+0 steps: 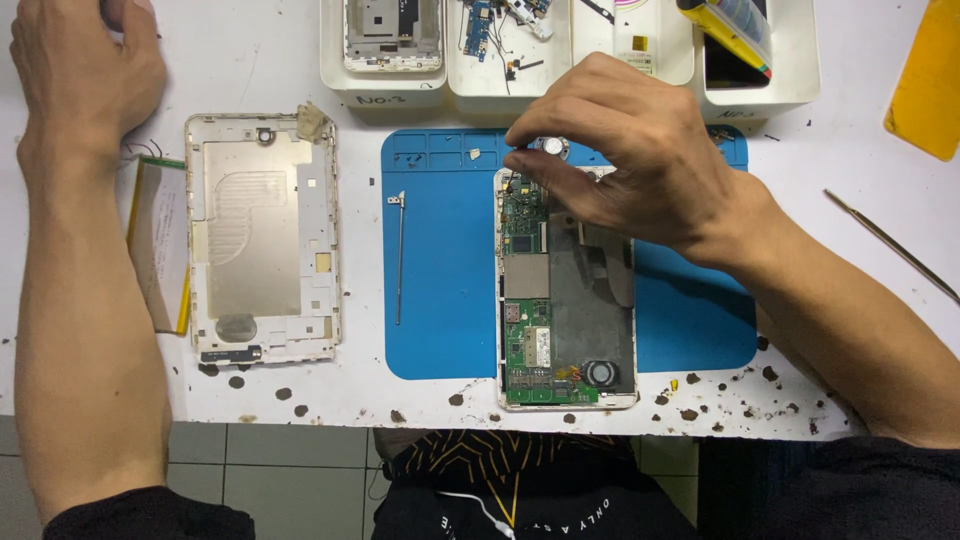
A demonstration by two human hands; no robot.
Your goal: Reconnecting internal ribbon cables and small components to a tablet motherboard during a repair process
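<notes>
On blue mat [450,300], opened tablet [566,300] w/ green boards exposed.

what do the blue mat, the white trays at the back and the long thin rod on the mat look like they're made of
The flat blue work mat looks like soft matte silicone or rubber: no glare, rounded corners, moulded recesses along its top edge. The white rectangular trays look like smooth moulded plastic, with thick rounded walls and a dull sheen. The long thin grey rod looks like bare metal, though it is too small to be sure.
</notes>
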